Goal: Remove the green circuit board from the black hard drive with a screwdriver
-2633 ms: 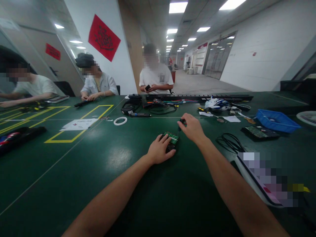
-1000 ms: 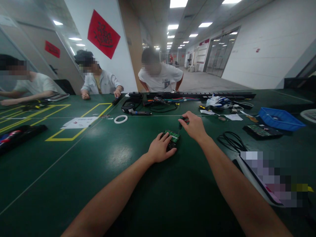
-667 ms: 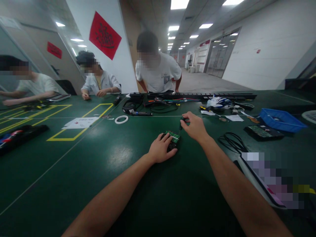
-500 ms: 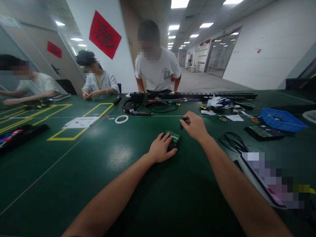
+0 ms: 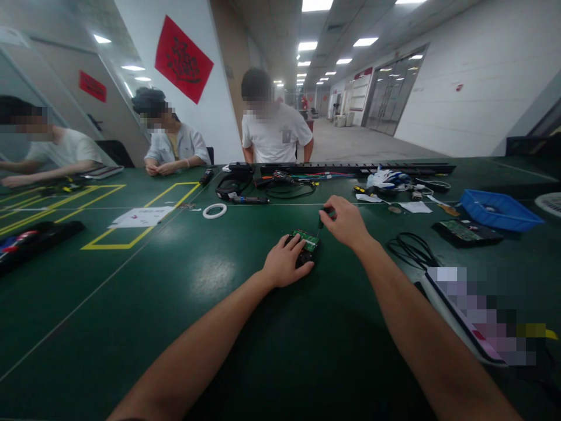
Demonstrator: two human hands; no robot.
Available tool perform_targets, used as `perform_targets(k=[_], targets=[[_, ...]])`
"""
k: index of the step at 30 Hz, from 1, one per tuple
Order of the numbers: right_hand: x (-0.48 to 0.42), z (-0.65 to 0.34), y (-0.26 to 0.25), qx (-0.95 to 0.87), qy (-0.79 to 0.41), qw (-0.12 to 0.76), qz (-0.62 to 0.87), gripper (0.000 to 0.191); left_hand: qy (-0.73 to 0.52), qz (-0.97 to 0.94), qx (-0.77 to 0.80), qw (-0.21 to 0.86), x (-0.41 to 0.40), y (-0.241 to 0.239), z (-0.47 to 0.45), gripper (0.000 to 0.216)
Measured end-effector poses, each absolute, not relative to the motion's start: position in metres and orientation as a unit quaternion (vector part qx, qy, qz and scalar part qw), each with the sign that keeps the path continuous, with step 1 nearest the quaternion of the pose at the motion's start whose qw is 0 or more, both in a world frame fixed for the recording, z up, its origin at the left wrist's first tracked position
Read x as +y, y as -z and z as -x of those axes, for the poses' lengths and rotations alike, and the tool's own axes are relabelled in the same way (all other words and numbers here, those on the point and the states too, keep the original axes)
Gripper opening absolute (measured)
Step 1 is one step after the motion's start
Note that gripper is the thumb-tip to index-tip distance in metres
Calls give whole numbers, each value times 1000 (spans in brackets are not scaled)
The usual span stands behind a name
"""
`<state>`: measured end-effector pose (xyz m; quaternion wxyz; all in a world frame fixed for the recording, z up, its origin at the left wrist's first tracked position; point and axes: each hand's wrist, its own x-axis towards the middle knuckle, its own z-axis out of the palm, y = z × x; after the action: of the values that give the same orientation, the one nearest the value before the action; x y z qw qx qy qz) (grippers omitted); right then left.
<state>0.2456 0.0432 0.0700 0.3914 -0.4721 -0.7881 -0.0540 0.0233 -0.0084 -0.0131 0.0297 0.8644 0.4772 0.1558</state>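
A small black device with a green circuit board (image 5: 310, 241), which looks like a hard drive, lies on the green table in front of me. My left hand (image 5: 283, 263) rests over its left and near sides, fingers across the top and thumb at the near edge, holding it; the hand hides part of it. Pinched in my right hand (image 5: 347, 223) is a screwdriver (image 5: 323, 217) with a dark handle. It stands nearly upright, its thin shaft pointing down at the board's right edge. Whether the tip touches a screw is too small to tell.
On the right are a coiled black cable (image 5: 409, 248), a similar board device (image 5: 467, 232), a blue tray (image 5: 499, 210) and a blurred-out tablet-like object (image 5: 468, 316). A white ring (image 5: 214, 211) and paper (image 5: 141, 217) lie left. Three people sit or lean beyond the table.
The person opposite has lowered and now sits lower behind the table. My hands, the screwdriver and the device stay nearly in place; the view has shifted slightly.
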Motion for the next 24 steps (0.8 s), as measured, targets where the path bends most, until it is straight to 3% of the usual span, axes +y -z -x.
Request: perform_targets(k=[24], targets=[[40, -243, -72, -786, 62, 383, 482, 7, -153, -864, 478, 26, -9, 12, -23, 78]])
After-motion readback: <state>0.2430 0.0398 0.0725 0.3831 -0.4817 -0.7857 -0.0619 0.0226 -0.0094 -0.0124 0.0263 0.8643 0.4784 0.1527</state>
